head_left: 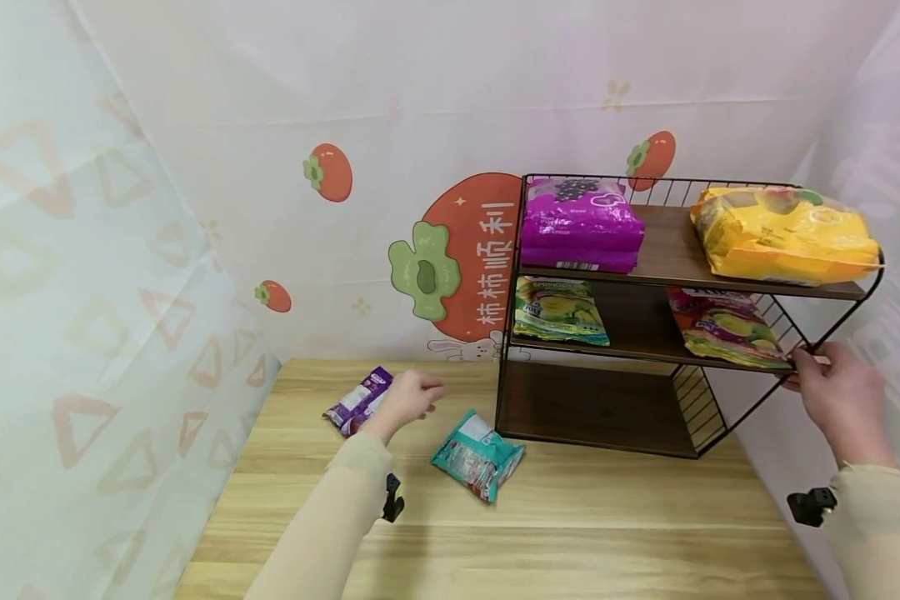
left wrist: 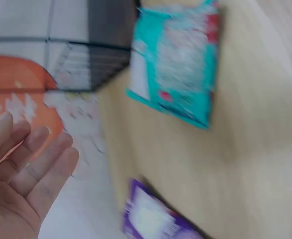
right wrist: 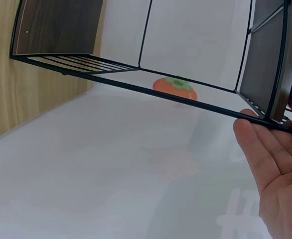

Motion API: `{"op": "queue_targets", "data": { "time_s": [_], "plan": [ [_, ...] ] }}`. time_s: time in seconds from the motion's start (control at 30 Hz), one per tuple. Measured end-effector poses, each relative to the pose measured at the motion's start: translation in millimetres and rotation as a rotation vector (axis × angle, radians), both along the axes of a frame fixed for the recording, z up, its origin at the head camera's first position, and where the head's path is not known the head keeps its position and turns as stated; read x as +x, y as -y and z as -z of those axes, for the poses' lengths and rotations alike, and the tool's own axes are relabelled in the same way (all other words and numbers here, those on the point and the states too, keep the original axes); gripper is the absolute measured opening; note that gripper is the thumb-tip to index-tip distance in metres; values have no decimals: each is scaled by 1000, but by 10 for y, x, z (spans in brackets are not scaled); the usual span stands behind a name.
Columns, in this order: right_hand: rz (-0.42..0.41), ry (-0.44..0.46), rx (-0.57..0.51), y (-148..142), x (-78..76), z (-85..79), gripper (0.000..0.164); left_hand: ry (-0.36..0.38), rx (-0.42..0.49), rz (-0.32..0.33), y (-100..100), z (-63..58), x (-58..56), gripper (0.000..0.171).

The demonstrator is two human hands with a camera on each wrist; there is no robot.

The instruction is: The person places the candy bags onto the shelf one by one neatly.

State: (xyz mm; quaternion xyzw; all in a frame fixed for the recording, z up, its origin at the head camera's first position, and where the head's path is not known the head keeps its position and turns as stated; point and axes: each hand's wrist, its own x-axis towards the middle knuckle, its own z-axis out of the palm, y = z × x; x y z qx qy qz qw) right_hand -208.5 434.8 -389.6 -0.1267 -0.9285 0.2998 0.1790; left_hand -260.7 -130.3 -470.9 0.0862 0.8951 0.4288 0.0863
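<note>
The left hand (head_left: 408,400) is held above the wooden table (head_left: 607,517) with fingers relaxed and apart, gripping nothing; the purple packet (head_left: 357,401) lies just beside it, the teal packet (head_left: 477,455) near (both flat on the table); the right hand (head_left: 832,387) is curled around the wire rack (head_left: 832,329) at its 2nd shelf's right corner.
</note>
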Motion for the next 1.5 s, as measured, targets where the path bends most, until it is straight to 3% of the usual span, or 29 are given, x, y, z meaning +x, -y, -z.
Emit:
{"op": "queue_targets", "data": {
  "time_s": [0.2, 0.33, 0.57, 0.83, 1.03, 1.27, 1.5],
  "plan": [
    [-15, -6, -8, -1, 0, -1, 42, -25, -152, -135, 340, 296, 46, 28],
    [-31, -15, -16, -8, -3, 6, 41, -52, -269, -194, 477, 395, 89, 28],
    [-69, -19, -33, -37, 17, 2, 41, -49, -385, -260, 633, 558, 185, 32],
    [-79, -29, -23, -41, 24, 14, 41, -47, -455, -243, 785, 732, 294, 34],
    [-75, -35, -14, -49, 17, 25, 39, -98, -497, -220, 855, 860, 378, 45],
    [-65, -19, 1, -46, 28, 35, 40, -141, -556, -235, 964, 1066, 376, 57],
    [-53, -33, 27, -44, 28, 13, 39, -206, -641, -217, 1004, 1178, 367, 51]
  ]
}}
